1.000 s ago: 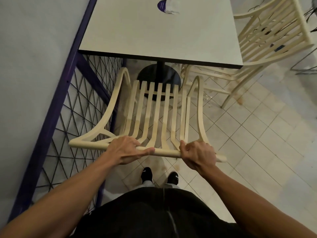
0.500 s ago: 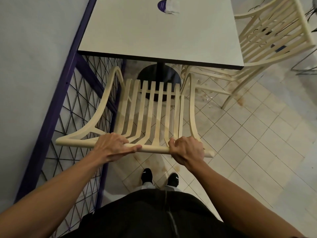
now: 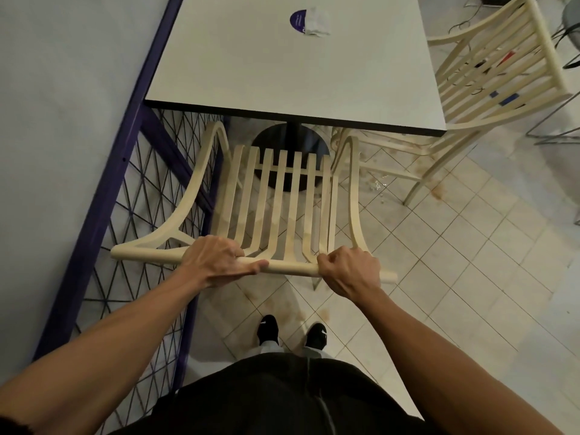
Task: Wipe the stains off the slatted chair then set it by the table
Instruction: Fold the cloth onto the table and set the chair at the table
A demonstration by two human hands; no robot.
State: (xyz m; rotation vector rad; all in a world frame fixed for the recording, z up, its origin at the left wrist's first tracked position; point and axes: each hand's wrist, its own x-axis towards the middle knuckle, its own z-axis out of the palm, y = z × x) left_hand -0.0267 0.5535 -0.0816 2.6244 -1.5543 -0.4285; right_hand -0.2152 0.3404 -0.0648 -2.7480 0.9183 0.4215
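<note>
Dim, even indoor light; wide-angle bending edges, perhaps slightly soft.

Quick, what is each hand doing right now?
Left hand: closed, gripping the top rail of the cream slatted chair.
Right hand: closed, gripping the same rail.

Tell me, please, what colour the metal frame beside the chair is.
The frame is purple, clearest in the head view.

The slatted chair [image 3: 282, 196] stands just near of the worktop [image 3: 282, 73], a mesh fence [image 3: 150, 189] at its left and a second chair [image 3: 489, 73] far right. A cloth [image 3: 317, 22] lies on the worktop's far part.
</note>
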